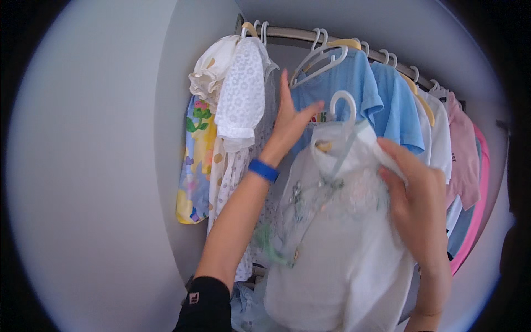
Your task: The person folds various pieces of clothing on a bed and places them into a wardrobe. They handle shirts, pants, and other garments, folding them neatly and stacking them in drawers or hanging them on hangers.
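Note:
My right hand point(415, 195) pinches the shoulder of a white garment point(332, 257) with green embroidery and a green cord with a tassel. A white plastic hanger point(344, 99) is in that garment, its hook standing out of the collar, off the rail. My left hand point(292, 114) is raised with thumb and fingers apart, in front of a light blue T-shirt point(332, 79) hanging behind; nothing shows in its grasp. A white hanger point(321, 70) is just above the left fingers, near the neckline of that T-shirt.
A metal clothes rail point(290, 32) runs across the closet. Left of my hands hang a white eyelet garment point(240, 91) and a floral one point(197, 166). More blue and white tops and a pink T-shirt point(462, 153) hang at right. Denim-like cloth point(244, 303) lies below; a pale wall point(95, 166) stands at left.

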Action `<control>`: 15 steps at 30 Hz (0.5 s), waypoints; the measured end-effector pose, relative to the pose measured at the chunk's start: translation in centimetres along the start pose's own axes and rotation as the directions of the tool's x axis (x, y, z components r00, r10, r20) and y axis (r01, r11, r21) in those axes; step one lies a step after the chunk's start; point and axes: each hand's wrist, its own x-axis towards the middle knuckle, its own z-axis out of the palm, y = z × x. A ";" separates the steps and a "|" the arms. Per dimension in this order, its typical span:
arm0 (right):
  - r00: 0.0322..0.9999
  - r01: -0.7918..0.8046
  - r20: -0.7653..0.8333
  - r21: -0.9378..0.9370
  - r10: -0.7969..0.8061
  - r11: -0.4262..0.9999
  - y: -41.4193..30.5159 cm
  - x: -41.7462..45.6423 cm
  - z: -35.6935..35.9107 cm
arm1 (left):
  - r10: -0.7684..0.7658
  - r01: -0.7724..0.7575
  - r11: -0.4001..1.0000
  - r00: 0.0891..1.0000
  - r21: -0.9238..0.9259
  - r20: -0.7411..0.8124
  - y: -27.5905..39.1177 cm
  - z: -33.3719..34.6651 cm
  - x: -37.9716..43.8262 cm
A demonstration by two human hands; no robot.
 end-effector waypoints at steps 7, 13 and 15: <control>0.978 -0.144 0.161 0.052 0.134 0.988 -2.2 -4.5 -5.3 | -0.065 0.028 0.978 0.983 0.206 0.171 0.4 2.1 10.5; 0.971 -0.185 0.149 -0.025 0.187 0.982 -1.6 -6.4 -9.5 | 0.062 -0.057 0.998 0.974 -0.030 0.216 -1.6 5.9 11.5; 0.965 -0.179 0.187 -0.047 0.185 0.983 -1.2 -6.8 -11.1 | 0.040 0.024 0.965 0.970 -0.260 0.239 -2.3 6.8 11.5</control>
